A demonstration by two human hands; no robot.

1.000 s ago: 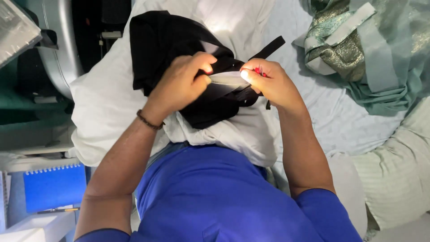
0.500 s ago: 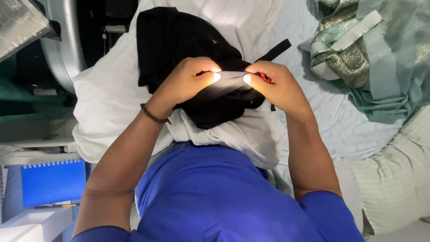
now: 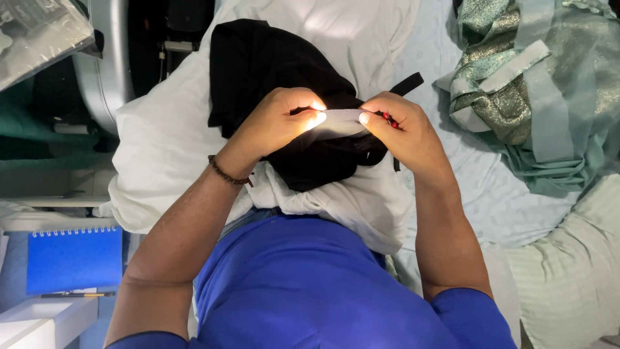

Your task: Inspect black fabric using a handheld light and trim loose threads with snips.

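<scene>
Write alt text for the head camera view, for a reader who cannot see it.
Two bare hands, the left hand and the right hand, pinch a short white strip taut between them over a black garment on a white cloth. The person wears a blue shirt; shiny green fabric lies to one side and a blue notebook to the other.
</scene>
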